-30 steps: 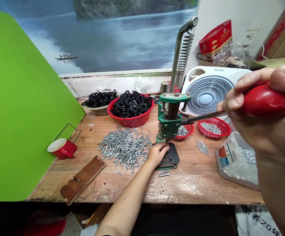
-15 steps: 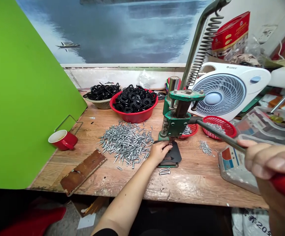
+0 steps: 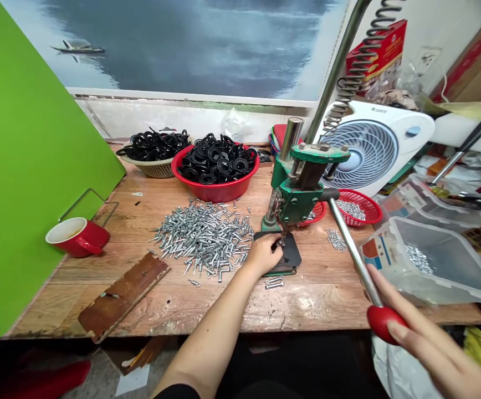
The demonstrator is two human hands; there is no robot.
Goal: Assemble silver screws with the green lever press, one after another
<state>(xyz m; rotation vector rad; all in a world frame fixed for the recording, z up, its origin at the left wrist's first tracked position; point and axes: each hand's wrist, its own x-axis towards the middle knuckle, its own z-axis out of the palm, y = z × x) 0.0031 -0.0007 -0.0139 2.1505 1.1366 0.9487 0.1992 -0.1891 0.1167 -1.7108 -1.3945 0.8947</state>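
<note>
My left hand (image 3: pixel 264 255) rests on the black plate (image 3: pixel 292 252) at the foot of a green hand press (image 3: pixel 301 199). Its fingertips pinch a small metal part (image 3: pixel 281 242) under the ram; its exact shape is partly hidden. At the lower right, my right hand (image 3: pixel 417 332) is on the press lever (image 3: pixel 354 252) by its red knob (image 3: pixel 384 322), fingers along the rod and thumb at the knob. To the left of the press lies a heap of silvery eye bolts (image 3: pixel 207 235). A few more eye bolts (image 3: pixel 274 282) lie in front of the base.
A red basin (image 3: pixel 218 191) and a beige basket (image 3: pixel 151 168) hold black rings at the back. Red baskets (image 3: pixel 359 208) of small metal parts and a clear bin (image 3: pixel 444 277) stand right. A wooden board (image 3: pixel 122 296), red mug (image 3: pixel 80 241) and fan (image 3: pixel 365 147) are around.
My right hand has swung the lever down and its red knob is now in plain view. My left hand stays at the press base. The view has shifted slightly.
</note>
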